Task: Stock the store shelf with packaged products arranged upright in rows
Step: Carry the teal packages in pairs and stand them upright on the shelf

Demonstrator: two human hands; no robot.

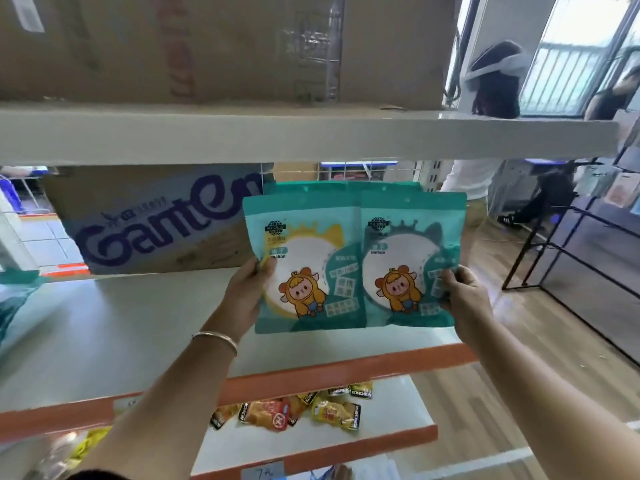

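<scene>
Two teal mirror packets stand upright side by side at the right end of the white shelf (104, 327) with the orange front edge. My left hand (247, 289) grips the left edge of the left packet (304, 258), thumb on its front. My right hand (462, 292) pinches the right edge of the right packet (412, 258). More teal packet tops (346, 187) show behind these two.
A Ganten cardboard box (152, 220) sits at the back left of the shelf. Large cartons (221, 46) fill the shelf above. Loose snack packs (294, 408) lie on the lower shelf. Another teal packet (14, 296) is at far left. A person (491, 84) and a black rack (571, 251) stand right.
</scene>
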